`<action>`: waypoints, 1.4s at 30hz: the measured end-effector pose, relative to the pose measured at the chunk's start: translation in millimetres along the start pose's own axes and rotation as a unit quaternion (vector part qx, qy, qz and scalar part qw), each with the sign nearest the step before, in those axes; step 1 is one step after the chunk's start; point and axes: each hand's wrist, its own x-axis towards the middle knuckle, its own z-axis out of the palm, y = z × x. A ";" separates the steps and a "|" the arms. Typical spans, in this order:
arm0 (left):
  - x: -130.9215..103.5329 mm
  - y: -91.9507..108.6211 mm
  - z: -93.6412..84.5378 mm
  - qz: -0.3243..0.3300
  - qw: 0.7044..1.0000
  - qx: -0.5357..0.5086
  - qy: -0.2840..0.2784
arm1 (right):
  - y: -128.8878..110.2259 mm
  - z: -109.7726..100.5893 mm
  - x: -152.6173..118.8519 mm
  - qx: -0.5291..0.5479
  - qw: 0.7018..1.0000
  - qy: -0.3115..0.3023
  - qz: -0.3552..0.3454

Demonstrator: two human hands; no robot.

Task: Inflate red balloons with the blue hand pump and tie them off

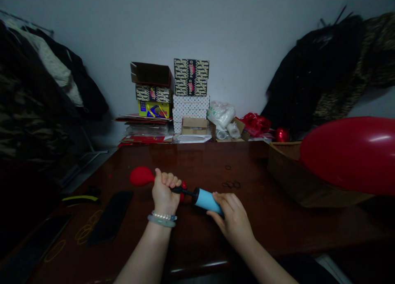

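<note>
The left hand (165, 193) is clenched, thumb up, around the neck of the small red balloon (141, 176) and the outer end of a black shaft (188, 191). The bulb of this balloon projects to the left of the fist, above the table (197, 156). The joint between balloon and shaft is concealed by the fingers.

The shaft enters the black collar of the light-blue hand pump (207, 200). The pump barrel is tilted, with its right end nearer the wearer. The right hand (234, 216) grips that end, fingers over the top and thumb along the near side. A red object (182, 197) is partly visible behind the left fist; its form cannot be determined.

The left wrist carries 2 bracelets: a beaded strand (163, 215) and, below it, a pale green bangle (161, 221).

Thin black bands (231, 185) lie on the table beyond the pump. At the left, yellow bands (88, 228) lie beside a flat dark rectangular object (111, 218).

At the right, a large red balloon (348, 154) overlaps the rim of a brown open-topped box (290, 179); the contact between these 2 items cannot be confirmed. Patterned boxes (191, 76) are stacked beyond the far table edge, against the wall (240, 41). Garments hang at both sides: camouflage clothing (26, 119) at the left, a black coat (305, 78) at the right.
</note>
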 end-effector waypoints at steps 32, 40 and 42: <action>7.5 5.1 -9.2 0.016 0.999 0.017 0.041 | 2.1 1.5 -1.4 0.000 1.000 -0.007 -0.002; -7.8 -25.9 -4.9 -0.011 0.999 0.034 0.024 | 0.5 2.6 -3.5 0.023 1.000 -0.015 0.009; -8.6 -26.4 -3.6 -0.006 0.999 0.036 0.028 | 1.8 3.2 -2.6 0.025 1.000 -0.015 0.007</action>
